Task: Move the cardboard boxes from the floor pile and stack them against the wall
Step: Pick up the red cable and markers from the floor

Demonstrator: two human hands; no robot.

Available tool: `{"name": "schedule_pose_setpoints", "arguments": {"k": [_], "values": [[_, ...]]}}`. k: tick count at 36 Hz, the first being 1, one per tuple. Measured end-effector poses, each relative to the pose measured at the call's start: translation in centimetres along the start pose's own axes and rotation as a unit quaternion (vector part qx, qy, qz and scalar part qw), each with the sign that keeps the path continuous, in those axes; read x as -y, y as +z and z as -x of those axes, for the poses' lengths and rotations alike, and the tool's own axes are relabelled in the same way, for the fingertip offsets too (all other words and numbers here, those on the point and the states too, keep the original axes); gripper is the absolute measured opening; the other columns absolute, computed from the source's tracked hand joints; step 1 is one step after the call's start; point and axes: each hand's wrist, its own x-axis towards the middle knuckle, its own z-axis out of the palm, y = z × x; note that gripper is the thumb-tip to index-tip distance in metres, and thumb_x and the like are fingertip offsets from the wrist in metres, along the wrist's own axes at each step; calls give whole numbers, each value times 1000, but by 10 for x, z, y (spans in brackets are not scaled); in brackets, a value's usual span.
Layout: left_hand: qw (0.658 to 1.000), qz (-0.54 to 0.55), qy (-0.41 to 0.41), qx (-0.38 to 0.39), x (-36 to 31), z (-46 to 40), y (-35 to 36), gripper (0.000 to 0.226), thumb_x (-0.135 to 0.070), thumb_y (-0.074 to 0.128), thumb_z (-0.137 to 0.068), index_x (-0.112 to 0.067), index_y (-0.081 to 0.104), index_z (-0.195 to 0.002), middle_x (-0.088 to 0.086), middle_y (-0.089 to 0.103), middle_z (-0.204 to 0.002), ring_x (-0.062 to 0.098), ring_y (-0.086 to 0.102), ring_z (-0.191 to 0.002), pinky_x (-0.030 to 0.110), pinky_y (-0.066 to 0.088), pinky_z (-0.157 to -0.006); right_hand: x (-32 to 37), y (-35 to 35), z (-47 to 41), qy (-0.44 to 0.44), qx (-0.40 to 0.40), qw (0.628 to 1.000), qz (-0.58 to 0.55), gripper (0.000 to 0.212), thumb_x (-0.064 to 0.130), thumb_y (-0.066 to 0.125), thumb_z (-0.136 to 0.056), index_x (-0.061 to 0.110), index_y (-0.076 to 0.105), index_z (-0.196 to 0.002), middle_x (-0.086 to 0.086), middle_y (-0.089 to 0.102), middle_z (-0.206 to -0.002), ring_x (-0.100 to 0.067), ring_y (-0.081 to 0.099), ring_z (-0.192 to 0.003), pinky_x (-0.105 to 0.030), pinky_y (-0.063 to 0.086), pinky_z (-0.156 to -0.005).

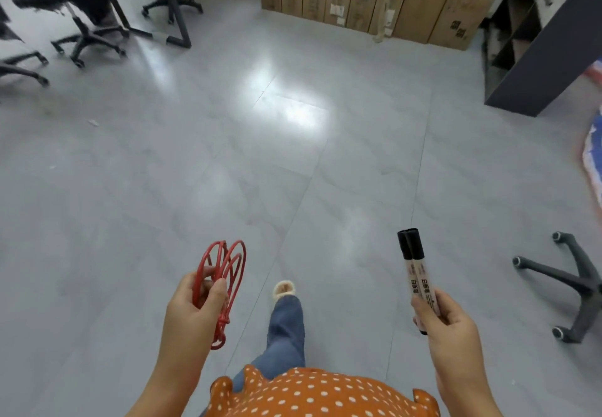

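Black office chairs [75, 22] stand far off at the top left on the gray floor [195, 162]. The left hand [192, 302] curls its fingers and thumb around a bundle of red wire loops [221, 273]. The cardboard boxes [368, 0] are far ahead of both hands, at the top. They stand tall and upright in a row, side by side. They have white labels, too blurry to read. The right hand [446, 322] grips 2 markers [417, 276] with black caps that point up and away. The print on them is too small to read. A gray chair base [566, 289] lies at the right.
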Motion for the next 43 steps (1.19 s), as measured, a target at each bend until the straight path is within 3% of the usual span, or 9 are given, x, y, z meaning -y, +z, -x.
{"name": "schedule_pose_setpoints", "arguments": {"k": [10, 17, 25, 30, 34, 39, 43], "values": [[998, 17, 48, 29, -106, -171, 45, 17, -17, 51, -95, -34, 54, -95, 5, 64, -88, 22, 64, -80, 34, 55, -62, 105, 93, -143, -22, 6, 1000, -8, 11, 15, 60, -92, 25, 64, -90, -2, 55, -78, -18, 48, -73, -27, 42, -68], [999, 22, 24, 21, -144, -256, 72, 16, -17, 51, -95, -32, 54, -93, 5, 64, -88, 22, 63, -80, 30, 52, -62, 155, 141, -224, -9, 21, 1000, 11, 10, 16, 59, -92, 19, 63, -102, -3, 60, -83, -16, 51, -77, -25, 43, -67], [999, 24, -14, -38, -173, -365, 126, 12, -19, 50, -96, -19, 55, -107, 9, 63, -86, 23, 61, -78, 28, 50, -60, 200, 193, -357, -15, 58, 997, 47, 16, 17, 59, -93, 17, 62, -108, -2, 60, -83, -15, 51, -77, -24, 44, -67], [996, 41, -20, -75, -212, -437, 169, 14, -20, 50, -96, -20, 55, -109, 8, 62, -86, 23, 61, -80, 28, 49, -61, 256, 218, -455, -43, 100, 992, 66, 10, 15, 58, -93, 22, 65, -91, -4, 54, -77, -19, 48, -74, -27, 43, -66], [992, 63, -28, -106, -244, -492, 201, 16, -19, 50, -96, -19, 55, -111, 8, 63, -88, 22, 62, -81, 32, 52, -64, 297, 242, -533, -63, 116, 988, 78, 10, 14, 60, -92, 22, 67, -91, -5, 52, -76, -20, 48, -73, -29, 43, -68], [987, 64, -45, -137, -268, -551, 227, 12, -20, 49, -96, -24, 53, -106, 4, 63, -88, 18, 63, -79, 22, 52, -59, 322, 281, -606, -51, 144, 983, 101, 11, 14, 60, -92, 18, 67, -99, -3, 50, -74, -19, 48, -72, -28, 42, -66], [983, 57, -60, -161, -281, -606, 233, 9, -19, 50, -96, -28, 54, -98, 6, 63, -86, 21, 62, -81, 26, 49, -60, 342, 322, -651, -39, 170, 977, 120, 13, 16, 61, -92, 28, 67, -91, -8, 48, -76, -23, 43, -71, -32, 38, -62]]}}
